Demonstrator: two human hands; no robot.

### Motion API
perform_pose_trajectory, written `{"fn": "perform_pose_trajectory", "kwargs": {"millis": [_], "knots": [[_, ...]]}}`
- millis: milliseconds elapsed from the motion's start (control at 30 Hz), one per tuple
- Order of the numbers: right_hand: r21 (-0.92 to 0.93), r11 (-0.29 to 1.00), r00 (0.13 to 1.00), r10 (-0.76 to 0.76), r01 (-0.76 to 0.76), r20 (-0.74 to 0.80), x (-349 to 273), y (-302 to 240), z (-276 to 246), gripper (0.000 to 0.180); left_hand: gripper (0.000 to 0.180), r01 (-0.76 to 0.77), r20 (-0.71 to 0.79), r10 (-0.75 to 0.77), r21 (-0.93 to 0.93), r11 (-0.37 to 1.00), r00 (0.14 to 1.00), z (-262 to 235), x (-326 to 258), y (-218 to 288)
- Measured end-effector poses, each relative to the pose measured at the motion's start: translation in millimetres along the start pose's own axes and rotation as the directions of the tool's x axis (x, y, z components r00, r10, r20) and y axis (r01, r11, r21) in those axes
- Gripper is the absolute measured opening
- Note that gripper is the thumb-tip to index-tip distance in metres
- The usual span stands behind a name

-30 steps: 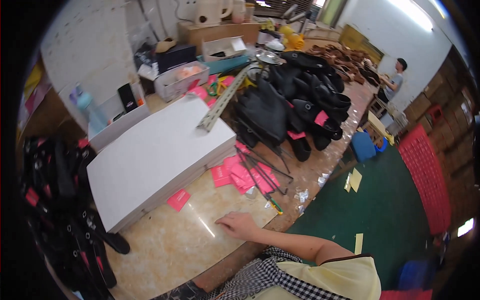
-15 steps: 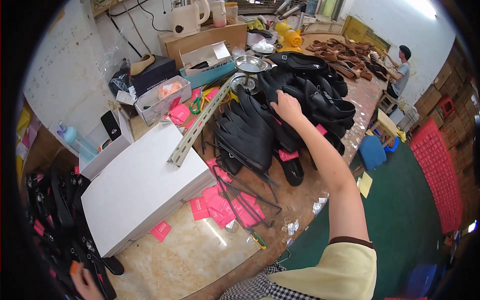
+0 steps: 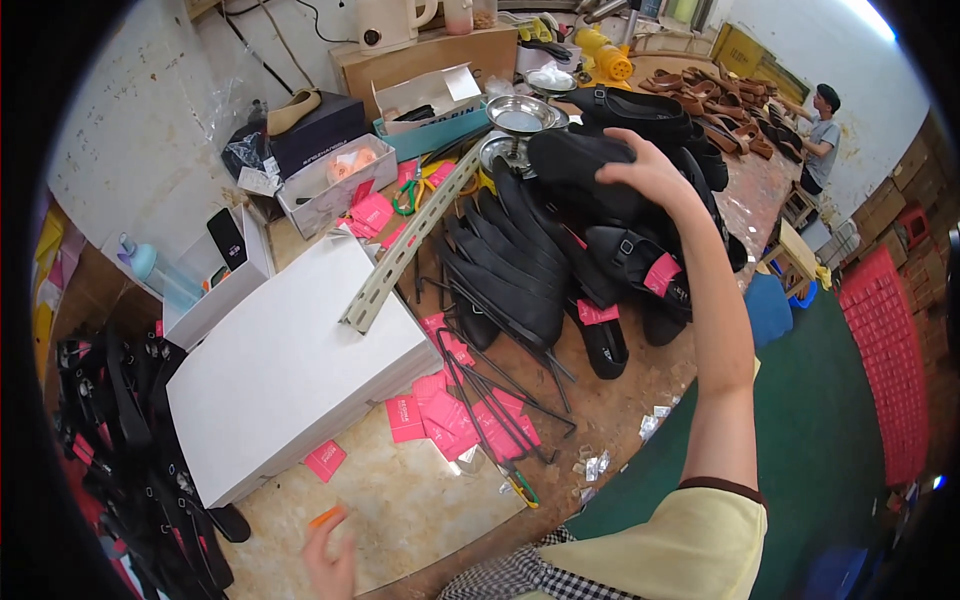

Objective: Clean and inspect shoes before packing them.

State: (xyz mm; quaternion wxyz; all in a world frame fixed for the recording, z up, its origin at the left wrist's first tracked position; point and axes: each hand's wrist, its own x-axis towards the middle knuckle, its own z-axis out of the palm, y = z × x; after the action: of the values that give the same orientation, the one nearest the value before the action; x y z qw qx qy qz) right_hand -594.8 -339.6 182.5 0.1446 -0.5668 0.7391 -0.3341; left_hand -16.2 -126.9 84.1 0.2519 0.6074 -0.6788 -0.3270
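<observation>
My right hand point(image 3: 655, 178) reaches over the heap of black shoes and grips one dark shoe point(image 3: 570, 168) by its end, thumb and fingers on either side. Beside it is a black shoe with a buckled strap point(image 3: 612, 250) and a pink card point(image 3: 661, 273). A fanned row of black shoes point(image 3: 510, 265) lies just left of the heap. Low over the marbled tabletop is my left hand point(image 3: 332, 558), its fingers closed on a small orange thing point(image 3: 326, 517) whose kind I cannot make out. Motion blurs part of that hand.
A white box point(image 3: 300, 365) carries a slotted metal angle bar point(image 3: 400, 260). Near it lie pink cards point(image 3: 445, 420), bent black rods point(image 3: 490, 395) and snips point(image 3: 522, 487). More black shoes point(image 3: 130, 400) are piled far left. A person point(image 3: 822, 140) sits beyond the brown shoes point(image 3: 710, 100).
My left hand has come from the shoe pile at far left to over the tabletop, still with the orange thing. My right hand has lifted and tilted a shoe on the heap.
</observation>
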Motion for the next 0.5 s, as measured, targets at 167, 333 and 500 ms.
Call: {"fn": "perform_pose_trajectory", "kwargs": {"millis": [167,333,500], "knots": [[-0.435,0.732,0.791,-0.608,0.525,-0.068,-173.6,-116.6,52.7,0.058,0.066,0.18,0.317,0.177,-0.827,0.534,0.932,113.2,61.2,80.7],[0.109,0.468,0.438,-0.872,0.877,0.217,-243.7,-88.0,84.2,0.038,0.058,0.358,0.348,-0.105,-0.929,0.093,0.931,170.4,89.6,71.2],[-0.308,0.948,0.753,-0.263,0.085,-0.603,-204.2,56.3,-9.7,0.034,0.077,0.352,0.261,-0.384,-0.917,0.188,0.886,106.3,17.3,-1.4]]}}
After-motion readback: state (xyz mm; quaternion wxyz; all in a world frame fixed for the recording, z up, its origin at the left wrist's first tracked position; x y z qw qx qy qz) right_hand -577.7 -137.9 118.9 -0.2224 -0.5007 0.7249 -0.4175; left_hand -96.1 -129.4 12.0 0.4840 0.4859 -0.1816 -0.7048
